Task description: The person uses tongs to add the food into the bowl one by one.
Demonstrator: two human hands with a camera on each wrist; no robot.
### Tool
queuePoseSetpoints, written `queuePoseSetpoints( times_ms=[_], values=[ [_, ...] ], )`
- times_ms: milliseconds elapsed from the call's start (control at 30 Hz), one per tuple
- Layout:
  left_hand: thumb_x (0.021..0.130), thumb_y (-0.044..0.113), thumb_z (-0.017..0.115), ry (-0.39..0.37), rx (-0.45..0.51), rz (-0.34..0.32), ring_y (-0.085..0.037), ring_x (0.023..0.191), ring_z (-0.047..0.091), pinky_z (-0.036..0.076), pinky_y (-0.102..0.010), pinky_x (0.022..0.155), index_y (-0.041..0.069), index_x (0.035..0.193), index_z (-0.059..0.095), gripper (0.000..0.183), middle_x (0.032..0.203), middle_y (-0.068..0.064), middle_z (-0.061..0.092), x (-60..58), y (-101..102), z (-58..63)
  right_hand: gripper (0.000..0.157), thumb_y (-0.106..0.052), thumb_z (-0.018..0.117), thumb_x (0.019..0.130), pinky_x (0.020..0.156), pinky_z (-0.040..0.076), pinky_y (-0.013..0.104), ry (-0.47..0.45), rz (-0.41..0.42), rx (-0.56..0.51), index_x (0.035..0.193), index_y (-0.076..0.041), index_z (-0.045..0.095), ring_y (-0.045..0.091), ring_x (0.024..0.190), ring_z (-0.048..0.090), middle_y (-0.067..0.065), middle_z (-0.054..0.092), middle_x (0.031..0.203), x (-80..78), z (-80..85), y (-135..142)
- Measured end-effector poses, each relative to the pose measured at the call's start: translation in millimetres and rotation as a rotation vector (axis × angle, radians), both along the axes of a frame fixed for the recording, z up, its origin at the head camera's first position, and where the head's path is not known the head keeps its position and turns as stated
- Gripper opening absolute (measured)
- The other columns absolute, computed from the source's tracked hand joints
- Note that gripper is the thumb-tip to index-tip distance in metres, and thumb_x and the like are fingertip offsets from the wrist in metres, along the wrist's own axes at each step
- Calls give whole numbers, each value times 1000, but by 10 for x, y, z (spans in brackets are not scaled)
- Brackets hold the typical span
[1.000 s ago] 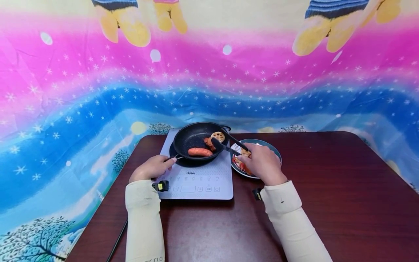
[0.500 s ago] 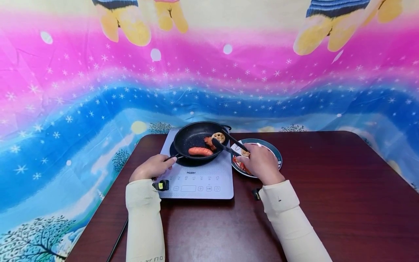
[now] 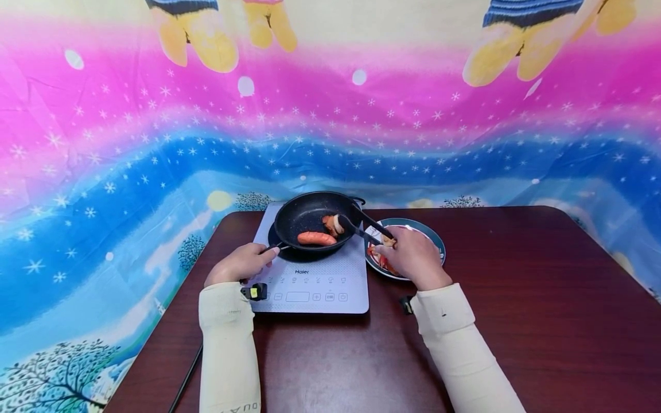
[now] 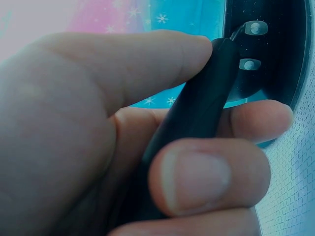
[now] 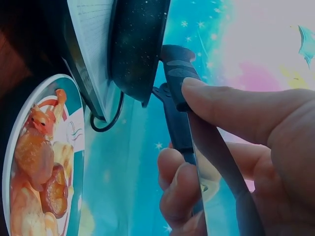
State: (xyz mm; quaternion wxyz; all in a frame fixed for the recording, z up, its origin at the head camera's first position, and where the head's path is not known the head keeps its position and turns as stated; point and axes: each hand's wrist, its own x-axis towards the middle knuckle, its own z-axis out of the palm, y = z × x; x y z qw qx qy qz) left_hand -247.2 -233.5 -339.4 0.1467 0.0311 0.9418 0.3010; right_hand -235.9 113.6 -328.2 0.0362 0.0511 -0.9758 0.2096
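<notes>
My left hand (image 3: 240, 264) grips the black handle (image 4: 197, 113) of a dark frying pan (image 3: 302, 215), its fingers curled round it in the left wrist view. Black tongs (image 3: 356, 230) are held in my right hand (image 3: 415, 258), with the thumb along one arm in the right wrist view. At the tips, inside the pan's right side, a lotus root slice (image 3: 338, 224) stands nearly edge-on. Beside it is a reddish-brown piece of meat (image 3: 327, 221), and a scored sausage (image 3: 316, 238) lies near the pan's front. The pan wall hides the tips from the right wrist camera.
The pan is over a white induction cooker (image 3: 330, 269) on a dark wooden table (image 3: 330, 361). Right of the cooker, a green-rimmed plate (image 3: 436, 235) of cooked food sits partly under my right hand. A patterned cloth (image 3: 330, 115) hangs behind, and a black cable (image 3: 186, 378) runs at left.
The lotus root slice has turned from showing its holed face to nearly edge-on, and sits slightly lower and left against the meat. My left hand and the pan have stayed put.
</notes>
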Motion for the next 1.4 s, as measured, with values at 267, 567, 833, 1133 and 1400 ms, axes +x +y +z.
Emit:
queuePoseSetpoints(
  times_ms=[267, 567, 833, 1133, 1400],
  values=[
    [102, 43, 43, 3, -1, -1, -15, 47, 41, 42, -33, 52, 5, 102, 64, 44, 57, -1, 43, 12, 8, 8, 58, -42, 63, 92, 70, 46, 49, 15, -7, -98, 140, -11, 51, 35, 96, 58, 19, 63, 115, 13, 45, 235],
    [102, 44, 43, -2, -8, -4, -15, 46, 41, 42, -33, 53, 5, 103, 64, 44, 56, -1, 43, 22, 2, 7, 62, -45, 61, 92, 71, 44, 46, -57, -49, -140, 138, -5, 49, 35, 93, 55, 22, 60, 117, -12, 76, 496],
    [102, 43, 43, 1, -13, 0, -15, 46, 41, 42, -33, 53, 5, 104, 64, 44, 56, -1, 43, 31, 15, 23, 65, -45, 63, 91, 67, 42, 43, -125, -68, -113, 136, 0, 49, 35, 89, 53, 23, 58, 114, -48, 1, 635],
    [102, 43, 43, -10, -6, 9, -16, 47, 42, 42, -34, 53, 4, 102, 64, 44, 56, -1, 43, 49, 13, 31, 67, -42, 63, 91, 75, 47, 54, -217, -101, -23, 138, 3, 47, 41, 100, 54, 29, 53, 125, -115, -122, 583],
    [101, 43, 44, -13, -6, 11, -16, 45, 41, 43, -33, 52, 4, 103, 64, 44, 55, -1, 43, 30, 16, 15, 56, -39, 65, 89, 64, 46, 47, -233, -163, 13, 125, 2, 56, 35, 86, 57, 23, 61, 107, -140, -198, 526]
  ],
)
